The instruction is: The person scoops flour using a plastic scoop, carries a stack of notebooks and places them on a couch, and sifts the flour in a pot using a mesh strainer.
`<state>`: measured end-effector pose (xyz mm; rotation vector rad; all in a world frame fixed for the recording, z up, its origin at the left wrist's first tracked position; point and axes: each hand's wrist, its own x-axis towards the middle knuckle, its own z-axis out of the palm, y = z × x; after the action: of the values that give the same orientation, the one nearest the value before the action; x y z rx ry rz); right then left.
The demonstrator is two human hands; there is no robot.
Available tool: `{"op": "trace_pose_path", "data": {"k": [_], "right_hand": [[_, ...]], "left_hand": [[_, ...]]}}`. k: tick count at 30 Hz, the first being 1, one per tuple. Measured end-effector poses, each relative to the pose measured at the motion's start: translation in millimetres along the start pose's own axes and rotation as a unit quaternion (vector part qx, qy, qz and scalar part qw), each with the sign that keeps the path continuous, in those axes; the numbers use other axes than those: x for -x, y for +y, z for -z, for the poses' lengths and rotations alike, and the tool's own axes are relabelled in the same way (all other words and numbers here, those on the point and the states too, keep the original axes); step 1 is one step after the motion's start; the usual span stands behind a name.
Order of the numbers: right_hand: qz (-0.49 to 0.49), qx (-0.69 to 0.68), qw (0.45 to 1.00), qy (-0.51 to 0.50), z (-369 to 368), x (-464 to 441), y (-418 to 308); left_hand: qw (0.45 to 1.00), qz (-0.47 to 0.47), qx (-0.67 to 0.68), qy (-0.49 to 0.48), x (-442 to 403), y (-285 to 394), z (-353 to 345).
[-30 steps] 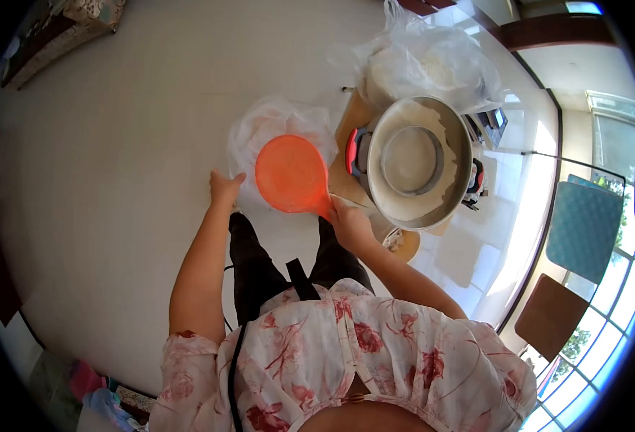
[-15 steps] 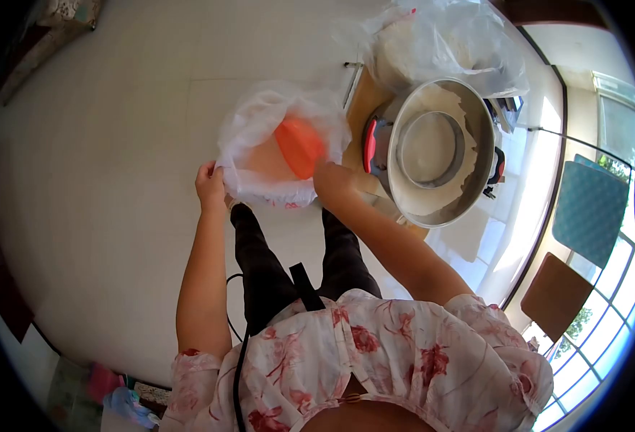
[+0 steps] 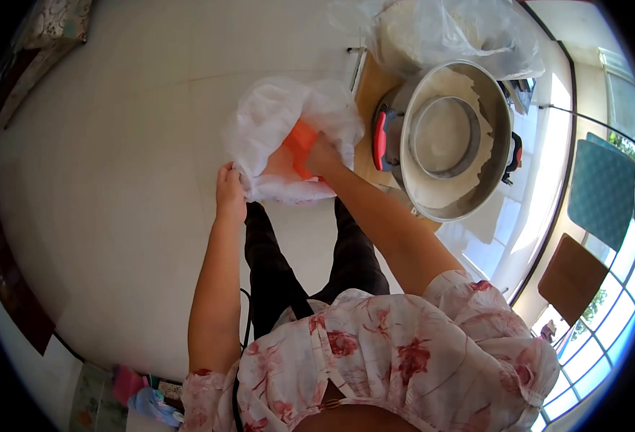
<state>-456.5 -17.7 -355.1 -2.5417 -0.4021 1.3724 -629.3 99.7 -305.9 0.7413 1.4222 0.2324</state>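
Observation:
A white translucent plastic bag (image 3: pixel 263 122) stands open in front of my legs. Its left rim is pinched in my left hand (image 3: pixel 230 193). My right hand (image 3: pixel 323 156) reaches inside the bag, closed on the handle of an orange scoop (image 3: pixel 299 144), whose lower part is inside the bag. To the right, a large round metal pot (image 3: pixel 506 129) with red and black handles holds a pale layer with ragged edges and a metal ring (image 3: pixel 412 137) in its middle.
Behind the pot, a clear plastic bag (image 3: pixel 461 36) with pale contents rests near a wooden surface (image 3: pixel 372 90). Teal (image 3: pixel 600 191) and brown (image 3: pixel 573 277) panels are by the window at right. Patterned furniture (image 3: pixel 58 29) is at upper left.
The orange scoop has gone down from above the bag into it, along with my right hand. My left hand has closed on the bag's rim. The view has shifted, moving the pot right and up.

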Motion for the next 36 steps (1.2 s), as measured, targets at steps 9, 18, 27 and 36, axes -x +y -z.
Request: {"op": "trace_pose_path", "data": {"k": [9, 18, 27, 36], "right_hand": [[0.3, 0.23, 0.878, 0.294, 14.7, 26.5, -21.7], [0.338, 0.414, 0.813, 0.233, 40.5, 9.6, -38.3], [0.187, 0.307, 0.908, 0.214, -19.4, -7.5, -34.2], [0.212, 0.106, 0.961, 0.145, -31.1, -1.9, -40.7]], "left_hand": [[0.983, 0.008, 0.104, -0.151, 0.5, 14.9, 2.5], [0.968, -0.013, 0.227, -0.104, -17.2, -33.4, 53.7], [0.945, 0.218, 0.217, -0.108, -82.4, -135.4, 18.4], [0.879, 0.201, 0.395, -0.173, -82.7, -148.5, 3.0]]}}
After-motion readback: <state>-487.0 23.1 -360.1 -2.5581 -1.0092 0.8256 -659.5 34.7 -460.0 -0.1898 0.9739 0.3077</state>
